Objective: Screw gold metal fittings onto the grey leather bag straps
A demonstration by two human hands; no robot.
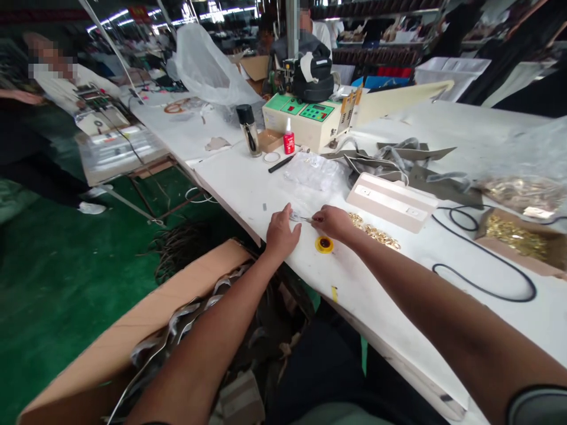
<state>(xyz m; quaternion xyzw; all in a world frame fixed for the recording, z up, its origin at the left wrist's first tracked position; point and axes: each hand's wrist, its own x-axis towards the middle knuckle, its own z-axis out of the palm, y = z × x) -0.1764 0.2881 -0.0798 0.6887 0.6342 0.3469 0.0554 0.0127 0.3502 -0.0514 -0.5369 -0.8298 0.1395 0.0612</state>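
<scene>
My right hand (333,222) is closed in a pinch over the white table (234,183). From its fingertips a thin shiny piece (306,219) points left; its kind is too small to tell. Facing it, my left hand (282,234) rests at the table's edge with thumb and fingers apart. The thin piece's far end lies by the left fingertips, and I cannot tell whether they touch it. Just below my right hand sits a small yellow round dish (325,244) with a dark centre. Gold metal fittings (376,233) lie in a pile beside my right wrist.
A beige panel (392,200), a red bottle (289,139), a black-capped jar (249,131) and a control machine (305,121) stand beyond. A black cord (491,251) loops at right near a box of gold parts (516,239). A large carton (146,313) stands below left.
</scene>
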